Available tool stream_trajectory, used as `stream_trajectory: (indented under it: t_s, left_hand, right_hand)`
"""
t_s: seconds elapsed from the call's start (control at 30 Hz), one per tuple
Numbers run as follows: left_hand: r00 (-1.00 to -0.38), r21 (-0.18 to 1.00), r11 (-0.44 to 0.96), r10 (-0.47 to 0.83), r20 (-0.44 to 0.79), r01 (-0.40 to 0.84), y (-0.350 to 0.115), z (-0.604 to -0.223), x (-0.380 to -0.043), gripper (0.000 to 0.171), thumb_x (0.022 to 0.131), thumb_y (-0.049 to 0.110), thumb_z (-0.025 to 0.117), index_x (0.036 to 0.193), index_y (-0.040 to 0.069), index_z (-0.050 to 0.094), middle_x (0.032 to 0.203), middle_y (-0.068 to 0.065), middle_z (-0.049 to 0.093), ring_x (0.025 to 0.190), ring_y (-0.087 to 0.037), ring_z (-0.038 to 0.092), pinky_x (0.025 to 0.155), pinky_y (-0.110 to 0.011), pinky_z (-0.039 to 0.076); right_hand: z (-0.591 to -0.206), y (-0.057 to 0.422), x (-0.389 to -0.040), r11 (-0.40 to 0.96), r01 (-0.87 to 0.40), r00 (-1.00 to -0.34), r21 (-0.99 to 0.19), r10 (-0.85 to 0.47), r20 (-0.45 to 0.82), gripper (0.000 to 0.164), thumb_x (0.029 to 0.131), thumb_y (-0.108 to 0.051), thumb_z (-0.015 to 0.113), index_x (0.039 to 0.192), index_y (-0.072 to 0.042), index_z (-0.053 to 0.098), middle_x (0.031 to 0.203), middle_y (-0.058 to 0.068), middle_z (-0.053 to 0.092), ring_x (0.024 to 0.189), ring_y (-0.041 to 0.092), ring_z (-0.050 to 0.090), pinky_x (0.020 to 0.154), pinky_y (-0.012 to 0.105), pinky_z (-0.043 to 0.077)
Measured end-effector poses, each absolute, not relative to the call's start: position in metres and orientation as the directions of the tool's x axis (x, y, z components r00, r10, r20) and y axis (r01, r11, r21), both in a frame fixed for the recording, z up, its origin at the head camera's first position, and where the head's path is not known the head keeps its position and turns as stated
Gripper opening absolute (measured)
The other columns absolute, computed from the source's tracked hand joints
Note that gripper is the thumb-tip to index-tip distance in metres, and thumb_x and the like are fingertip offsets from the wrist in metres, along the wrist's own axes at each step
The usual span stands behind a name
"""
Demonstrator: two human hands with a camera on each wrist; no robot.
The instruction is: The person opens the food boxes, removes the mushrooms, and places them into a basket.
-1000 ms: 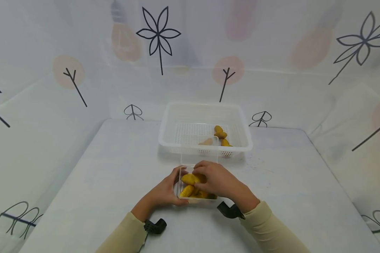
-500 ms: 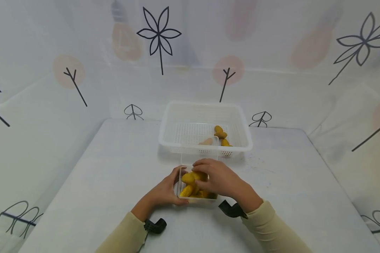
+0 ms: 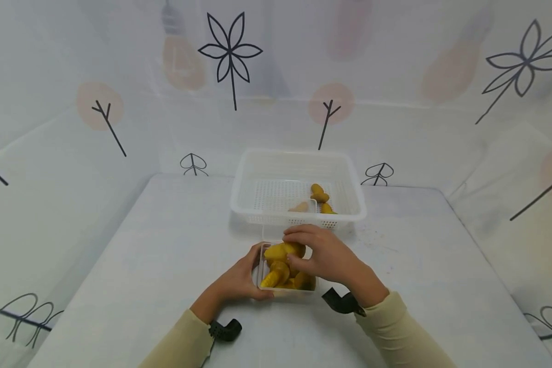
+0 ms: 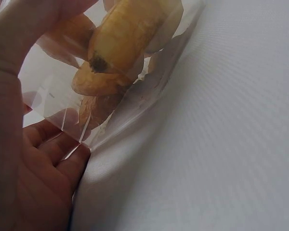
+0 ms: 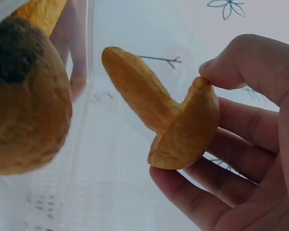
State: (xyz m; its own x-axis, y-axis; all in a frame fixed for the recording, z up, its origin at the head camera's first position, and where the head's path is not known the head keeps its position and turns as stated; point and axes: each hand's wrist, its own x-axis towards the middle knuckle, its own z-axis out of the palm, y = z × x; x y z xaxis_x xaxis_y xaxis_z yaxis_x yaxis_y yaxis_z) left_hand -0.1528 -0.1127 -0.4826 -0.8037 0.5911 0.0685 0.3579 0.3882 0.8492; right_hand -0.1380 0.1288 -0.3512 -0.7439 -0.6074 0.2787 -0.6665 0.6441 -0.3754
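Observation:
My left hand [image 3: 239, 276] grips the left side of a clear plastic box [image 3: 287, 291], thumb at the near corner and fingers along the far side. Several yellow-brown mushrooms [image 3: 276, 276] are heaped inside it; the left wrist view shows them through the transparent wall. Over the box's far right part, my right hand [image 3: 327, 255] pinches one mushroom [image 5: 185, 130] by its cap, between thumb and fingertips. Its stem points away from the palm in the right wrist view. A dark-tipped round brown piece [image 5: 29, 106] shows large beside it there.
Behind the box stands a white perforated basket [image 3: 299, 217] with a few yellow-brown mushrooms [image 3: 320, 197] at its right side and a pale piece [image 3: 299, 206] near its front. The box's clear lid stands raised at its far side, overlapping the basket.
My right hand has moved up and slightly right, lifting the pinched mushroom and uncovering more of the mushrooms in the box. My left hand stays in place.

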Motion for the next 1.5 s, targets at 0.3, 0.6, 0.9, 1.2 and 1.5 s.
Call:
stream_trajectory:
  t_s: [0.3,0.6,0.9,1.2,1.5]
  left_hand:
    - [-0.805,0.845,0.394,0.589,0.071,0.363,-0.112,-0.483,-0.153,0.107,0.065,0.043,0.086,0.146,0.033,0.018,0.144,0.003,0.042,0.137,-0.015,0.041,0.117,-0.045,0.03]
    - [-0.813,0.834,0.418,0.579,0.06,0.359,-0.111,-0.481,-0.151,0.105,0.064,0.04,0.087,0.145,0.023,0.022,0.138,0.003,0.046,0.134,-0.012,0.044,0.117,-0.043,0.031]
    - [-0.813,0.84,0.41,0.579,0.06,0.355,-0.11,-0.481,-0.151,0.108,0.064,0.04,0.087,0.148,0.017,0.021,0.142,-0.005,0.045,0.136,-0.013,0.042,0.117,-0.044,0.029]
    - [-0.817,0.838,0.419,0.575,0.054,0.35,-0.111,-0.482,-0.151,0.108,0.064,0.041,0.087,0.148,0.019,0.022,0.142,-0.005,0.045,0.136,-0.015,0.042,0.117,-0.045,0.029]
    - [-0.819,0.841,0.421,0.572,0.045,0.34,-0.111,-0.481,-0.151,0.108,0.065,0.042,0.086,0.148,0.019,0.022,0.142,-0.003,0.045,0.137,-0.015,0.041,0.117,-0.044,0.029]
  right_hand:
    - [-0.351,0.137,-0.142,0.605,-0.705,-0.708,-0.371,-0.574,0.41,0.033,0.083,-0.019,0.073,0.114,-0.009,0.07,0.123,0.002,0.065,0.112,0.019,0.063,0.089,0.034,0.056]
    - [-0.351,0.14,-0.145,0.578,-0.721,-0.688,-0.381,-0.536,0.489,0.034,0.082,-0.016,0.074,0.114,-0.008,0.07,0.122,0.004,0.066,0.109,0.021,0.065,0.086,0.032,0.057]
    - [-0.353,0.142,-0.152,0.58,-0.732,-0.657,-0.357,-0.461,0.596,0.034,0.079,-0.011,0.075,0.112,-0.008,0.071,0.121,0.005,0.067,0.107,0.022,0.066,0.083,0.034,0.058]
    - [-0.348,0.144,-0.157,0.609,-0.696,-0.678,-0.38,-0.383,0.628,0.033,0.081,-0.014,0.075,0.114,-0.008,0.07,0.123,0.004,0.066,0.109,0.021,0.065,0.084,0.035,0.058]
    - [-0.352,0.147,-0.165,0.614,-0.692,-0.645,-0.378,-0.292,0.706,0.035,0.08,-0.013,0.078,0.113,-0.007,0.07,0.122,0.004,0.066,0.112,0.022,0.063,0.09,0.036,0.055]
